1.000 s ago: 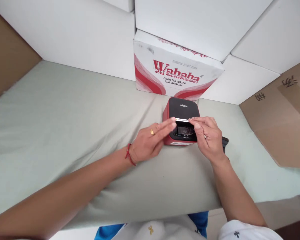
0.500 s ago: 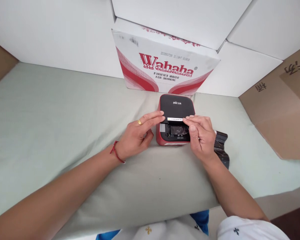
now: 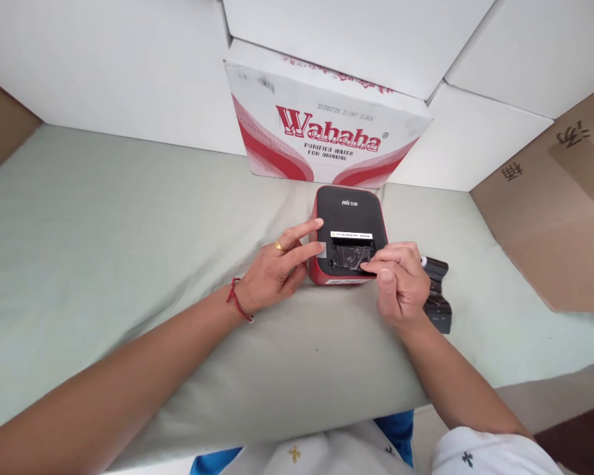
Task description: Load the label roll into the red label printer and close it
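A compact machine with a black top and red sides, which looks like a label printer (image 3: 351, 216), lies flat on the cloth between my hands. A short dark glossy strip (image 3: 349, 257) stands at its front slot, below a white warning sticker (image 3: 351, 235). My left hand (image 3: 282, 267) has its fingers spread, two fingertips resting on the printer's left edge. My right hand (image 3: 400, 280) touches the strip's right part with an outstretched finger, its thumb apart and nothing seen in its grasp. Right of that hand lies a wavy dark strip (image 3: 438, 297), partly covered by it.
A Wahaba-style white and red carton (image 3: 327, 125) printed "Wahaha" stands right behind the printer. White boxes (image 3: 129, 72) line the back, and a brown cardboard box (image 3: 564, 224) stands at the right. Pale green cloth (image 3: 103, 218) covers the surface.
My right hand's fingertips have moved from the white sticker down to the dark strip. My left fingers have spread and slid slightly down the printer's left edge.
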`<state>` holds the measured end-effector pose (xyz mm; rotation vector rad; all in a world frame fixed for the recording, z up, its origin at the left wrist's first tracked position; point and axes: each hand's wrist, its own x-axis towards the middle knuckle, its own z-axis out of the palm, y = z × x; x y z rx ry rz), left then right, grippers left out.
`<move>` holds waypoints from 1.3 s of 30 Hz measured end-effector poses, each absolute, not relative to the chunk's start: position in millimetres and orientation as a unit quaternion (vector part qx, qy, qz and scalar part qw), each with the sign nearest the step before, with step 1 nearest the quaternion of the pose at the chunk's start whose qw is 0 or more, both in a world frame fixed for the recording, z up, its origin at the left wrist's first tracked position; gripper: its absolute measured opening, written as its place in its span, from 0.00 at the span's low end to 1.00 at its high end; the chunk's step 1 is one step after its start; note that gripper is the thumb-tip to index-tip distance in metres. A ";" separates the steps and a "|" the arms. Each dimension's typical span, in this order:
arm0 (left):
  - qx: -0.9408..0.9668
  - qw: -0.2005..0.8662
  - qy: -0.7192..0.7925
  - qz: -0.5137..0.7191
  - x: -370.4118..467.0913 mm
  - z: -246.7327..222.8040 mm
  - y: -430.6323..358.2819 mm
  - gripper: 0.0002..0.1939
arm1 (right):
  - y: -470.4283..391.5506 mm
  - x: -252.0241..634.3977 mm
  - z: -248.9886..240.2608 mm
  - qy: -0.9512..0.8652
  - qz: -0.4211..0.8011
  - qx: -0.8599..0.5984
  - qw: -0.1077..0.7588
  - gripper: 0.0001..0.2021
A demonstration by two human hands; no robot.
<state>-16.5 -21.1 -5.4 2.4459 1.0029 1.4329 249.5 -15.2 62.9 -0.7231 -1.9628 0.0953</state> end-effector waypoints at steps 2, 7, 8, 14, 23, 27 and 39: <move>0.806 0.080 0.329 0.486 -17.4 -4.9 -21.5 0.32 | -15.1 248.6 61.7 -0.807 0.049 -0.294 0.509 0.17; 0.774 0.079 0.361 0.514 -16.9 -1.2 -24.7 0.31 | -12.7 248.0 61.3 -0.808 0.046 -0.302 0.504 0.19; 0.766 0.083 0.371 0.519 -16.3 -0.5 -24.9 0.31 | -12.6 248.1 61.6 -0.808 0.046 -0.303 0.503 0.20; 0.760 0.085 0.377 0.522 -10.6 0.0 -19.7 0.30 | -12.8 247.4 62.6 -0.807 0.047 -0.298 0.507 0.17; 0.784 0.062 0.375 0.491 -6.9 -12.3 -16.4 0.36 | -12.8 248.2 62.8 -0.812 0.046 -0.292 0.503 0.15; 0.791 0.068 0.378 0.475 -7.5 -15.6 -15.8 0.37 | -12.9 248.8 62.5 -0.812 0.044 -0.299 0.499 0.16; 0.797 0.078 0.375 0.468 -6.1 -18.9 -17.6 0.39 | -13.3 247.2 64.5 -0.808 0.058 -0.325 0.488 0.21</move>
